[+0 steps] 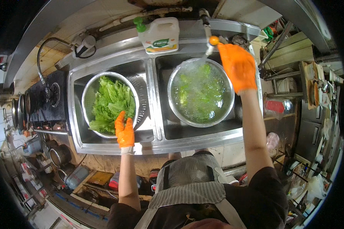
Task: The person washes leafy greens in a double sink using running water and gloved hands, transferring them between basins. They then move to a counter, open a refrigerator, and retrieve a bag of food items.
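My left hand [124,131], in an orange rubber glove, rests at the near rim of a perforated metal colander [86,107]. Its fingers are apart and reach onto green leaf lettuce [111,97] heaped inside. In the right basin a round metal bowl [172,106] holds water with leafy greens [200,88] under a bubbly surface. Water runs into it from a tap [208,51]. My right hand [237,67], gloved in orange too and slightly blurred, is at the tap's round orange knob [214,40]. Whether its fingers grip the knob is not clear.
The double steel sink [157,114] has a divider between its basins. On the back ledge stands a white jug [162,35] with a green pump. To the left is a black stove [50,97] with a hose tap [40,63] above it. Shelving [289,77] stands at the right.
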Demonstrator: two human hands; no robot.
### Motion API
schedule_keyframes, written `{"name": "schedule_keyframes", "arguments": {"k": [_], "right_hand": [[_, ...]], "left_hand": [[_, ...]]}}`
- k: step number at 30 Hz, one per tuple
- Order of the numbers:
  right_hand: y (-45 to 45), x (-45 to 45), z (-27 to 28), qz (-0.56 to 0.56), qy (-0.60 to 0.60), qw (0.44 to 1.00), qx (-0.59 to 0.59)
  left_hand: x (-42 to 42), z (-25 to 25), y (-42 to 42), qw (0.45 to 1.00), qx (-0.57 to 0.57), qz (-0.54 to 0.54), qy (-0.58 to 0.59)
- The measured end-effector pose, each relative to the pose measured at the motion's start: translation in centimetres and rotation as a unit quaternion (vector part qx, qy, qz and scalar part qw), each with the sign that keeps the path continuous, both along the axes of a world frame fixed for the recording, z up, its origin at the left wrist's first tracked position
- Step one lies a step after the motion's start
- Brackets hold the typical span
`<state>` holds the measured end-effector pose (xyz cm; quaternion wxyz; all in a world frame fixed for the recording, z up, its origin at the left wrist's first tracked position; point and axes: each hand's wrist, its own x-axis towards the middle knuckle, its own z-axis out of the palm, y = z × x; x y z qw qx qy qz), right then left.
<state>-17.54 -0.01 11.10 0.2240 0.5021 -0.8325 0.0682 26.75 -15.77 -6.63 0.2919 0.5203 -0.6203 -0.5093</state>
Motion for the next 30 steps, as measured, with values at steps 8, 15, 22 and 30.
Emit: {"name": "schedule_keyframes", "arguments": {"k": [8, 15, 22, 30], "right_hand": [[-7.5, 1.0, 0.3, 0.048, -0.449, 0.892, -0.007], [4.3, -2.2, -18.7, -0.106, -0.622, 0.738, -0.238], [6.3, -4.6, -30.7, -0.151, -0.616, 0.744, 0.211], [8.6, 0.2, -26.5, -0.169, -0.731, 0.599, 0.28]], "left_hand": [[-16.4, -1.0, 8.6, 0.945, -0.039, -0.314, -0.085], [-31.6, -2.4, 7.2, 0.818, -0.214, -0.376, -0.379], [-41.4, -8.4, 6.1, 0.71, -0.1, -0.489, -0.497], [-36.1, -11.9, 4.7, 0.605, 0.059, -0.565, -0.558]]}}
